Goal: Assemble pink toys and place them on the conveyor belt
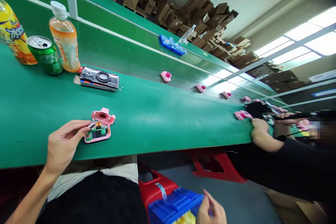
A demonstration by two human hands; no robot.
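Observation:
My left hand (61,143) pinches a small silvery part (91,125) between thumb and fingertips, over the left side of an opened pink toy camera (97,140). The lower half shows a green circuit board (104,130) and a dark rectangle. Behind it, the pink cover half (103,115) with a round hole leans back. Down below the table edge, my right hand (212,211) closes its bent fingers at the right rim of a blue plastic bin (173,201). Yellow material (186,218) shows inside the bin, which rests by a red stool (157,185).
A boxed phone case (99,78), a green can (45,56) and two drink bottles, one orange (65,42), stand at back left. Several pink cameras (166,76) sit along the green belt. At right, a co-worker's hand (264,134) is at a pink piece (242,114).

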